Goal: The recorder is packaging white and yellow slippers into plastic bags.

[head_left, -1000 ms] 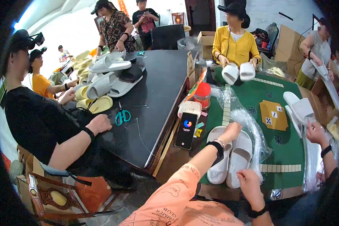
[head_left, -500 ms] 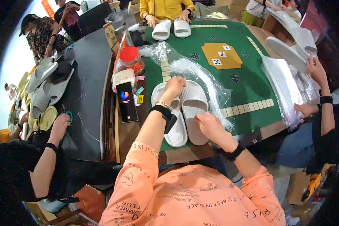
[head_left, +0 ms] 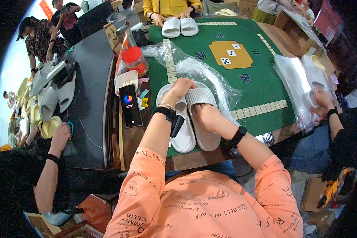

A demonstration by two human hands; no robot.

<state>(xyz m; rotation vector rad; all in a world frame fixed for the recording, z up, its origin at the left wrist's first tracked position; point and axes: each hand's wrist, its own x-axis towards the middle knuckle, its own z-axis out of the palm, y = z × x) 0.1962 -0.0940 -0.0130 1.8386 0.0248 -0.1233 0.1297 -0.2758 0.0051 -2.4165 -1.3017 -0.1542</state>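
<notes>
A pair of white slide slippers lies side by side at the near edge of the green table, soles down and heels toward me. My left hand (head_left: 182, 88) is closed over the toe end of the left slipper (head_left: 184, 139). Its fingertips bend in where the two toes meet, and I cannot make out what they pinch. My right hand (head_left: 209, 118) reaches under the ribbed strap of the right slipper (head_left: 208, 139), its fingers hidden inside. Clear plastic wrapping (head_left: 200, 73) lies just beyond the slippers.
Left of the slippers are a phone (head_left: 130, 106) and a red-lidded jar (head_left: 134, 61). Tile rows (head_left: 261, 109) edge the table. A person opposite holds white slippers (head_left: 180, 27). At right, a co-worker's hand (head_left: 321, 102) touches plastic bags (head_left: 291, 91); slippers pile up at far left (head_left: 47, 101).
My right hand has moved from beside the right slipper into its opening. My left hand stays at the toes. The co-worker at right has lowered a raised slipper onto the bags.
</notes>
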